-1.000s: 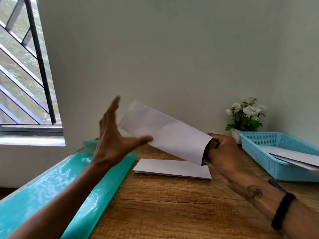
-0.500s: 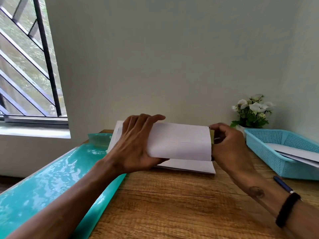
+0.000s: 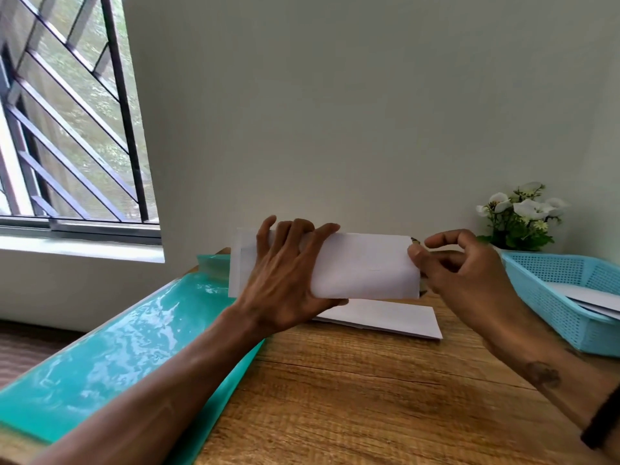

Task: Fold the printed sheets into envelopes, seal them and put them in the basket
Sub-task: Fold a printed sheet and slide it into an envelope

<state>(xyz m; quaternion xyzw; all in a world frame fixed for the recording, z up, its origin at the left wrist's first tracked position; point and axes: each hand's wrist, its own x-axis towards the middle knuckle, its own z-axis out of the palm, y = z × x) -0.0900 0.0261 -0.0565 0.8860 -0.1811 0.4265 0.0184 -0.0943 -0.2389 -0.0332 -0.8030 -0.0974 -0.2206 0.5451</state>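
Observation:
I hold a white envelope (image 3: 365, 266) level above the wooden table (image 3: 352, 397). My left hand (image 3: 288, 276) wraps around its left half, fingers over the top edge. My right hand (image 3: 459, 266) pinches the open right end, where a dark strip shows at the flap. A folded white sheet (image 3: 385, 318) lies flat on the table just under the envelope. The light blue basket (image 3: 550, 297) stands at the right with white envelopes (image 3: 593, 298) inside.
A glossy turquoise sheet (image 3: 127, 347) covers the table's left side and hangs over the edge. A small pot of white flowers (image 3: 520, 216) stands against the wall behind the basket. A barred window (image 3: 67, 112) is at the left.
My left hand went from open beside the tilted envelope to gripping its left half. The envelope turned level, and my right hand's fingers shifted at the open end.

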